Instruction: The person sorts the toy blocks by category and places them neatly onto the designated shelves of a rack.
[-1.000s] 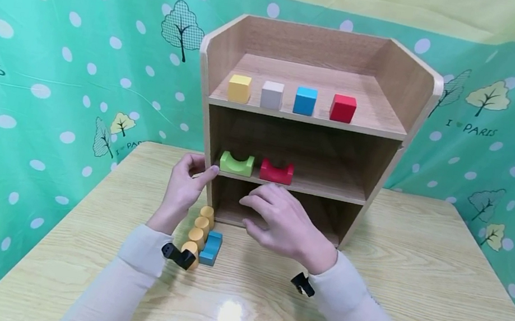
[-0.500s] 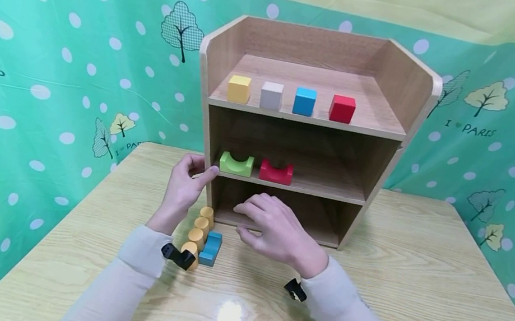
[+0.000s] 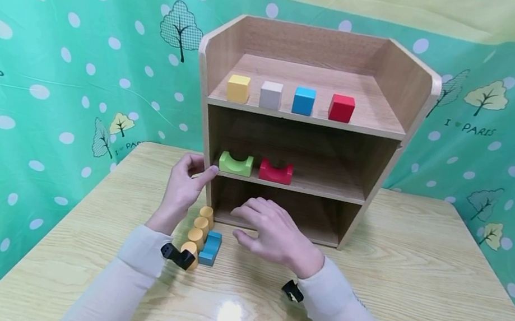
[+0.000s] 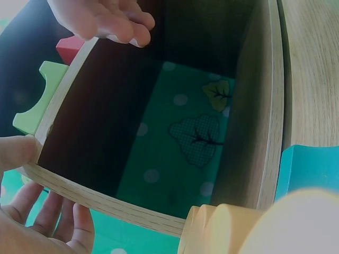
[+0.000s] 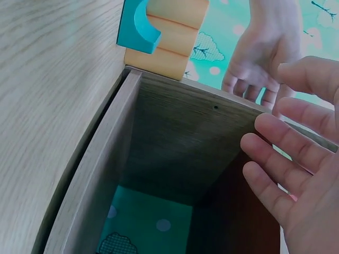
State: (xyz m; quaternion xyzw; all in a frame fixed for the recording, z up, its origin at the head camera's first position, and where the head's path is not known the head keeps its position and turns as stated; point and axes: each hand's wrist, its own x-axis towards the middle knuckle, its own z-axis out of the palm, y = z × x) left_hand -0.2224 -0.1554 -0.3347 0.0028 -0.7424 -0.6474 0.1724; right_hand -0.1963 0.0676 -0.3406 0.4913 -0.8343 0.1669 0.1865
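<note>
My left hand (image 3: pixel 183 188) holds the left side panel of a small wooden shelf (image 3: pixel 314 46). In the left wrist view its thumb presses the front edge beside the middle board, while the fingers (image 4: pixel 52 214) lie along the outside. In front of the bottom compartment hovers my right hand (image 3: pixel 273 234), palm down, fingers loosely bent and holding nothing. On the middle board, near the left thumb, sit a green arch block (image 3: pixel 235 169) and a red arch block (image 3: pixel 276 176). A blue arch block (image 3: pixel 210 249) stands on the table beside a row of several yellow cylinders (image 3: pixel 196 237).
Along the top board's front edge stand a yellow cube (image 3: pixel 237 89), a pale grey cube (image 3: pixel 270 96), a blue cube (image 3: pixel 303 102) and a red cube (image 3: pixel 341 109). The wood-grain table (image 3: pixel 420 290) reaches a patterned cloth (image 3: pixel 60 150) behind and at the left.
My right hand has sunk from the middle board's edge to the bottom compartment, shifting slightly left and towards me. The left hand and the blocks keep their places.
</note>
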